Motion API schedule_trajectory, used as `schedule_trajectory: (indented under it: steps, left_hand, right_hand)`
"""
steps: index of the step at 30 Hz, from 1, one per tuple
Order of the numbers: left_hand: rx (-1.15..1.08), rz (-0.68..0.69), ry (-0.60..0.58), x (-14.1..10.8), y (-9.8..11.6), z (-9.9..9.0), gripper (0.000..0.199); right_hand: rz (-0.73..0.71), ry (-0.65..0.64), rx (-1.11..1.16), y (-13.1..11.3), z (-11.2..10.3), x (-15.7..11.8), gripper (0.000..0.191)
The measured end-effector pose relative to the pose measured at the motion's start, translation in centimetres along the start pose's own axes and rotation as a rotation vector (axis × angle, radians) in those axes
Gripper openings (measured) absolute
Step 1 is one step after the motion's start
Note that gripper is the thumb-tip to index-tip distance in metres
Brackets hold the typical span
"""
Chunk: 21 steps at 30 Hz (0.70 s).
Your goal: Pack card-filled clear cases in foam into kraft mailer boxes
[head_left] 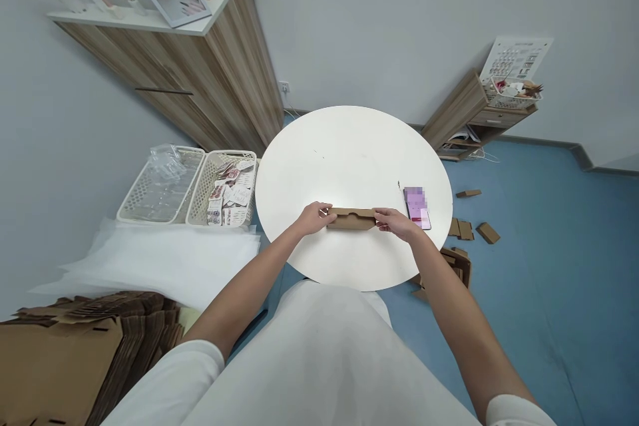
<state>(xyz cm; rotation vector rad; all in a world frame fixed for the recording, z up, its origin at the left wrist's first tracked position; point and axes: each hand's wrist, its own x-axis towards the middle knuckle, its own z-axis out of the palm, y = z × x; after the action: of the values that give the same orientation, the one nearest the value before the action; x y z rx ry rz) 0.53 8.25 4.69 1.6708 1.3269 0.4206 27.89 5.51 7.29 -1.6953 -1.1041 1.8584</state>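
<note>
A small brown cardboard box (351, 220), long and narrow, is held between my two hands over the front half of the round white table (349, 146). At its left end, my left hand (314, 218) pinches the cardboard between thumb and fingers. My right hand (393, 222) grips the right end in the same way. A notched flap edge runs along the side of the box that faces me. Just right of my right hand lies a phone (417, 207) with a lit purple screen, partly blurred out.
Left of the table stand a white basket of printed cards (192, 203) and a basket of clear plastic bags (130, 203). White sheets (174, 256) and stacked flat cardboard (54, 366) lie nearer me. Folded boxes (488, 233) and a filled carton (465, 269) are on the floor at right.
</note>
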Motion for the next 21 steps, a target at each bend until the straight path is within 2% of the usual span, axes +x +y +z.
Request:
schedule_trajectory:
  steps: [4, 8, 14, 21]
  left_hand:
    - [-0.12, -0.1, 0.036, -0.5, -0.8, 0.9, 0.035]
    - [-0.128, -0.158, 0.009, -1.2, -1.5, 2.0, 0.036]
    - [-0.16, -0.203, 0.018, -1.4, -1.2, 2.3, 0.035]
    - [-0.273, -0.122, 0.067, -2.5, -0.9, 3.6, 0.031]
  right_hand:
    - [-0.005, 0.07, 0.039, 1.4, 0.5, 0.1, 0.043]
    - [-0.002, 0.14, 0.023, 2.7, 1.5, -0.1, 0.044]
    - [-0.043, 0.194, 0.012, 2.9, 2.3, -0.5, 0.045]
    - [-0.144, 0.337, 0.082, 4.3, 3.4, -1.7, 0.038]
